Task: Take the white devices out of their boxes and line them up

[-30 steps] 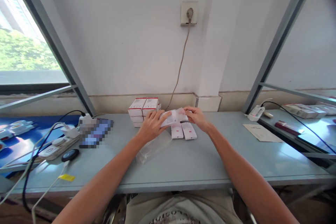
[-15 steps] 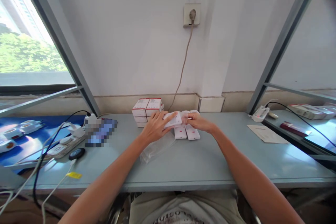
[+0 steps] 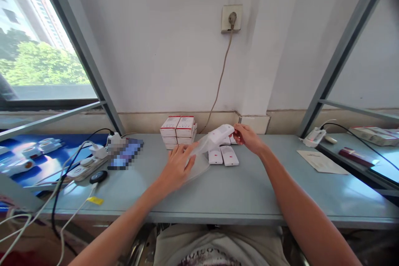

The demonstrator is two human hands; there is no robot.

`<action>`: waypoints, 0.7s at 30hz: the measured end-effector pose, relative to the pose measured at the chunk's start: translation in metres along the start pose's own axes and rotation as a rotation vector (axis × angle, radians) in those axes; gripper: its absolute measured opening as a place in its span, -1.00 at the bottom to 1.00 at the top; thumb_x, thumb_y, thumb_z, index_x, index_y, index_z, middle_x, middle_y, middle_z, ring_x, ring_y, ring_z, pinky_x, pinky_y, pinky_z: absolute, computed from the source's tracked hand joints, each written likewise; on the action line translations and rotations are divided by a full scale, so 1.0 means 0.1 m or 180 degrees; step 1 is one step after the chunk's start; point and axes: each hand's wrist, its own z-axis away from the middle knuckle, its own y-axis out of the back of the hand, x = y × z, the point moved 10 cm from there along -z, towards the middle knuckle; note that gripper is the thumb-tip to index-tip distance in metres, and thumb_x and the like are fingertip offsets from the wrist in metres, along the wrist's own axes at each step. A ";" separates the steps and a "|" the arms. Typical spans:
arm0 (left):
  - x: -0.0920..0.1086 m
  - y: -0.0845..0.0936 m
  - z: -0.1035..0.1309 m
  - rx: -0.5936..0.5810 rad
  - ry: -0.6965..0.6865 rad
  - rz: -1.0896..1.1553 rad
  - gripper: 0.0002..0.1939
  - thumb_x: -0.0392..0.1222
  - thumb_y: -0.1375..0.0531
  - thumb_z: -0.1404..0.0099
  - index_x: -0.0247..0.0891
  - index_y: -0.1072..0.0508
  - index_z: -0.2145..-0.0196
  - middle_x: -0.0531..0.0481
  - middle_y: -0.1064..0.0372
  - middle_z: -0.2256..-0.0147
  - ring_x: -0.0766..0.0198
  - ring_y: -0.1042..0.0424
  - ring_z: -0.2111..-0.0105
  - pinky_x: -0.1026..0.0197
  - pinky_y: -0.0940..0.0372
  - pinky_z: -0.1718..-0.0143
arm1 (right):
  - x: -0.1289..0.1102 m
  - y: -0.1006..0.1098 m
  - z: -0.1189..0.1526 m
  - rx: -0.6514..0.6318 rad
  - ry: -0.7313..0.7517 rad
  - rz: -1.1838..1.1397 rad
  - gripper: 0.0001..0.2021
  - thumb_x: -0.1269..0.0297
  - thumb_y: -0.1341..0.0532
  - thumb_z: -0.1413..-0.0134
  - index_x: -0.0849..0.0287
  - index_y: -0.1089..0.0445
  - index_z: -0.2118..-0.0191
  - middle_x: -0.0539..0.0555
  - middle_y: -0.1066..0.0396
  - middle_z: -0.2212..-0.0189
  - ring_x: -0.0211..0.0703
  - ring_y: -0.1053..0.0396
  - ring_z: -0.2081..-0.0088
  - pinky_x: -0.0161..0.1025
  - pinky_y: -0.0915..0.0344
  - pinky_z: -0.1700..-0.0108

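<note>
My right hand (image 3: 248, 136) pinches the right end of a flat white device (image 3: 220, 134), which is tilted above the desk. A clear plastic bag (image 3: 202, 144) trails from the device's left end. My left hand (image 3: 180, 163) is closed loosely on that bag, thumb below and fingers above. Beneath the raised device, two white devices with small red marks lie side by side: the left one (image 3: 215, 156) and the right one (image 3: 230, 156). More white pieces behind them are partly hidden by the raised device and my right hand.
Banded white and red boxes (image 3: 177, 129) are stacked by the wall, behind my left hand. To the left are a phone (image 3: 127, 154), a power strip (image 3: 85, 168), a black round device (image 3: 98, 176) and cables. A paper sheet (image 3: 322, 162) lies on the right beside the metal frame.
My left hand has shifted left and down, from the white device onto the bag. My right hand has moved slightly right and up, and the device now sits farther right. The camera view has turned slightly.
</note>
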 end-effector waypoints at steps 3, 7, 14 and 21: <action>-0.11 0.07 0.21 0.0006 0.0139 -0.0272 -0.49 -0.03 0.00 -0.66 -0.05 -0.27 -0.46 -0.18 -0.42 -0.06 -0.02 -0.39 -0.01 -0.08 -0.31 -0.05 | 0.02 0.18 -0.04 0.0240 0.0028 -0.0119 -0.64 0.00 -0.31 -0.15 0.06 -0.18 0.44 -0.12 -0.11 0.62 -0.30 -0.02 0.56 -0.28 0.05 0.53; -0.22 0.11 0.48 -0.0138 0.0201 -0.0633 -0.40 0.14 -0.07 -0.61 -0.03 -0.25 -0.49 -0.21 -0.44 -0.07 -0.08 -0.40 0.00 -0.10 -0.32 -0.01 | 0.03 0.45 -0.05 0.0592 0.0104 -0.0154 -0.61 -0.06 -0.32 -0.12 0.07 -0.18 0.44 -0.02 -0.34 0.51 -0.32 -0.04 0.56 -0.28 0.07 0.55; -0.06 0.23 0.40 -0.0275 -0.0186 -0.0619 -0.35 0.21 -0.10 -0.59 0.03 -0.19 -0.51 -0.20 -0.27 -0.38 -0.17 -0.29 -0.33 -0.21 -0.28 -0.28 | -0.02 0.66 -0.01 0.0813 0.0269 -0.0016 -0.56 -0.18 -0.36 -0.11 0.09 -0.29 0.38 0.04 -0.44 0.40 -0.17 -0.42 0.38 -0.26 -0.29 0.44; -0.07 -0.38 0.32 -0.1190 -0.0475 -0.0331 -0.39 0.19 0.02 -0.65 0.06 -0.14 -0.54 -0.06 0.01 -0.56 -0.09 0.01 -0.55 -0.26 -0.04 -0.50 | -0.15 0.83 0.04 0.1070 0.0384 -0.0045 -0.55 -0.16 -0.43 -0.09 0.11 -0.33 0.40 0.11 -0.49 0.30 0.03 -0.60 0.19 -0.20 -0.52 0.35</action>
